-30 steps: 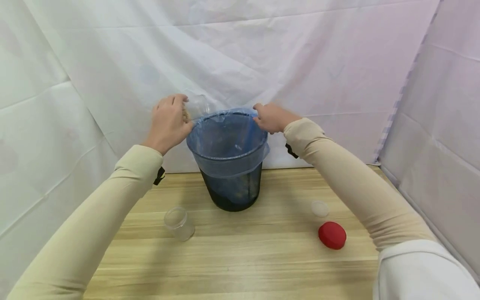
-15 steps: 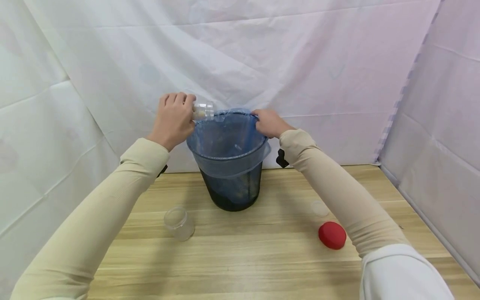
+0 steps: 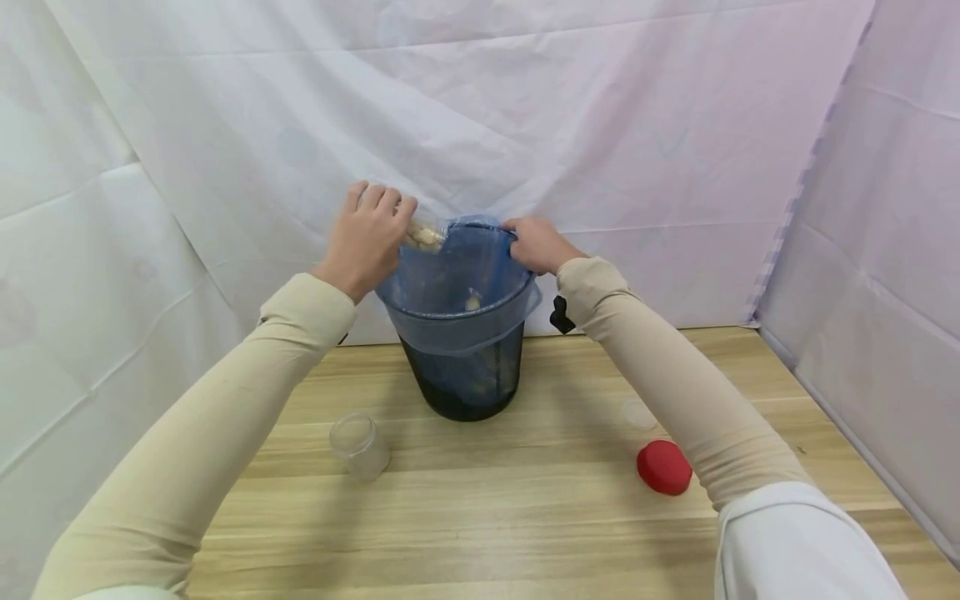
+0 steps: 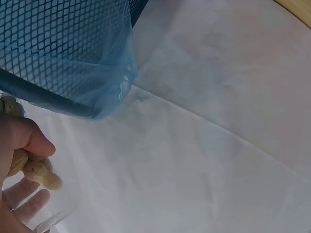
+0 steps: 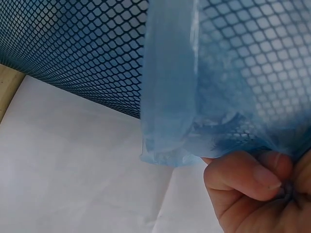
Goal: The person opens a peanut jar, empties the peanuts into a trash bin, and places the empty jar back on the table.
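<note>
My left hand grips a clear jar tilted toward the bin, its mouth over the left part of the rim. Peanuts in shells show through the jar wall in the left wrist view; part of the jar is hidden behind the fingers. Below stands a black mesh trash bin, lined with a blue plastic bag folded over the rim. A pale peanut shows inside the bin. At the right side of the rim, my right hand pinches the bag between thumb and curled fingers.
An open clear jar stands on the wooden table at front left. To the right lie a red lid and a thin translucent disc. White cloth hangs close behind the bin.
My left hand has moved right and tipped the jar over the bin; the peanuts have slid toward its mouth. My right hand has come down onto the bag at the rim.
</note>
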A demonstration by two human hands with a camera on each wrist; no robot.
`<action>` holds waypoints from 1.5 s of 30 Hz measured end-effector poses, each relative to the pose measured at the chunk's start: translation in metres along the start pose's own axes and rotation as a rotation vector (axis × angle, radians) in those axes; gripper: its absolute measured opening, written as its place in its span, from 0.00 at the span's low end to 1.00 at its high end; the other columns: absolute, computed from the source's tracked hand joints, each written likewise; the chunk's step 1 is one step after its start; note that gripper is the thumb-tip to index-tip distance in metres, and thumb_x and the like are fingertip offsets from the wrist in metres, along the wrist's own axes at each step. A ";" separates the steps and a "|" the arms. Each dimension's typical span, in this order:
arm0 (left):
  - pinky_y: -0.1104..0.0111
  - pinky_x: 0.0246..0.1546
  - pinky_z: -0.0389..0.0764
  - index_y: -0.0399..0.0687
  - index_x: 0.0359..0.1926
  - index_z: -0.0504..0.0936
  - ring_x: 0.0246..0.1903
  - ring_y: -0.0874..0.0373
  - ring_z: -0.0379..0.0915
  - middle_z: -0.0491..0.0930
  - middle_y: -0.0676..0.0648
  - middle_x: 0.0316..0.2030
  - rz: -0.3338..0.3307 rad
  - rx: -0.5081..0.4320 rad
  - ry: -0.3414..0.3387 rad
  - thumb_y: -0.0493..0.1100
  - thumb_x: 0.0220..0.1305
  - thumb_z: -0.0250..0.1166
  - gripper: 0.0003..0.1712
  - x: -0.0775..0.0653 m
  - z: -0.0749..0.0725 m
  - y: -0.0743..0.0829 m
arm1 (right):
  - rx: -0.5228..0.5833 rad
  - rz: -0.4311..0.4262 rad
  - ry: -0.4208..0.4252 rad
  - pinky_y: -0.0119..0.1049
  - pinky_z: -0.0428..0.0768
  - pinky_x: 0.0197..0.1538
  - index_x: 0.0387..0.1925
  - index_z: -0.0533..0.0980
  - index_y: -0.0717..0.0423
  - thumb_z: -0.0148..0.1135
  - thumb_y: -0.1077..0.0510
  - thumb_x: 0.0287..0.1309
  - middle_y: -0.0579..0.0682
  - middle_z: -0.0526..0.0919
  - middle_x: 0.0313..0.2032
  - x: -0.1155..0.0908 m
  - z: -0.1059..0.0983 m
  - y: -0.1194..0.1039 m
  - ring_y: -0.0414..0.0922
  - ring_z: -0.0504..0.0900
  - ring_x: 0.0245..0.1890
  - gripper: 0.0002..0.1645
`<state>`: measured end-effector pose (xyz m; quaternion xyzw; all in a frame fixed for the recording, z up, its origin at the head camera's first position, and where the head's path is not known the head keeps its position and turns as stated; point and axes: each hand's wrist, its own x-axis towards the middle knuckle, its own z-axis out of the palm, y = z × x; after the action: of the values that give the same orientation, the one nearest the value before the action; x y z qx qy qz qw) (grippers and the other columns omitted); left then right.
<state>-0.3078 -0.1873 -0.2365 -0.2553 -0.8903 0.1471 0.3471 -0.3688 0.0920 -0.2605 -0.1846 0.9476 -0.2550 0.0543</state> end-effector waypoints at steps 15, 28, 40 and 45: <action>0.45 0.81 0.63 0.39 0.63 0.79 0.66 0.37 0.74 0.82 0.35 0.59 0.069 0.014 -0.025 0.24 0.68 0.65 0.24 0.008 -0.009 0.006 | 0.008 0.005 0.009 0.34 0.68 0.22 0.84 0.61 0.53 0.39 0.65 0.79 0.57 0.86 0.31 0.002 0.002 -0.003 0.38 0.59 0.12 0.36; 0.43 0.80 0.63 0.38 0.67 0.78 0.67 0.35 0.73 0.81 0.33 0.61 0.017 -0.005 -0.027 0.24 0.66 0.66 0.29 0.014 -0.018 -0.001 | 0.013 0.011 0.014 0.34 0.70 0.23 0.84 0.61 0.53 0.38 0.65 0.79 0.67 0.88 0.39 0.004 0.004 -0.007 0.38 0.61 0.13 0.36; 0.40 0.65 0.76 0.35 0.74 0.69 0.63 0.33 0.75 0.79 0.30 0.60 -0.081 0.008 0.043 0.34 0.79 0.55 0.26 0.020 -0.026 -0.003 | -0.013 -0.002 0.021 0.35 0.70 0.22 0.84 0.61 0.54 0.38 0.66 0.78 0.64 0.87 0.34 0.004 0.006 -0.007 0.39 0.62 0.12 0.36; 0.43 0.59 0.83 0.35 0.72 0.70 0.59 0.35 0.81 0.82 0.31 0.58 -0.016 0.052 0.008 0.34 0.80 0.56 0.24 0.014 -0.018 0.003 | -0.017 -0.002 0.023 0.35 0.69 0.22 0.84 0.61 0.54 0.38 0.66 0.78 0.66 0.90 0.41 0.005 0.006 -0.007 0.39 0.61 0.12 0.37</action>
<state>-0.3035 -0.1754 -0.2173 -0.2399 -0.8868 0.1663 0.3583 -0.3701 0.0816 -0.2623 -0.1833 0.9501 -0.2489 0.0416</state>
